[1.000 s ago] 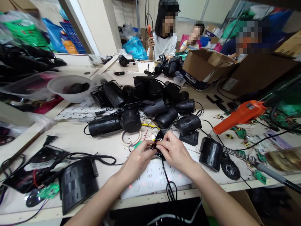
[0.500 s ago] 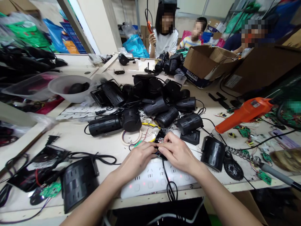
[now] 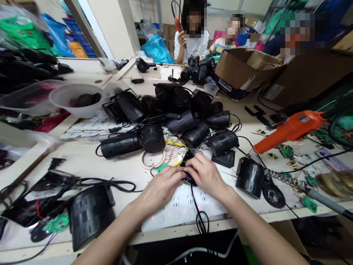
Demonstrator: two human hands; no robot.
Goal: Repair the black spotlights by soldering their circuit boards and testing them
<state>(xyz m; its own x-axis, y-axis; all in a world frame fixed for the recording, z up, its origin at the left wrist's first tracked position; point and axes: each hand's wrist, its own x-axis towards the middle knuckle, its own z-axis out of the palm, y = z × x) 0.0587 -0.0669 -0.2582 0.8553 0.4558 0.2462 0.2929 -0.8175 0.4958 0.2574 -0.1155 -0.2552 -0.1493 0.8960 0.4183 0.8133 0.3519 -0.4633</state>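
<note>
My left hand [image 3: 165, 183] and my right hand [image 3: 205, 173] meet over a small black plastic housing [image 3: 188, 158]. The fingers of both are closed and pinch at it; the exact spot under the fingertips is hidden. A black power cord [image 3: 196, 206] runs down from the housing across a white power strip [image 3: 176, 211] with lit red switches. Beside my left fingers lies a small green circuit board [image 3: 161, 167] with thin wires. Behind it are a cream-coloured ring of tape [image 3: 143, 162] and a yellow wire [image 3: 176, 144].
Black cylindrical lamp housings [image 3: 180, 123] are heaped behind my hands. An orange electric screwdriver [image 3: 289, 130] hangs at the right, above another black housing [image 3: 250, 177]. A large black housing [image 3: 91, 217] stands at the left front. Across the table a person holds an orange tool [image 3: 178, 25] near a cardboard box [image 3: 234, 79].
The view has shifted slightly. My hands stay together at the black housing, with small finger movements; the right fingers are a little more bunched. The person opposite still holds the orange tool.
</note>
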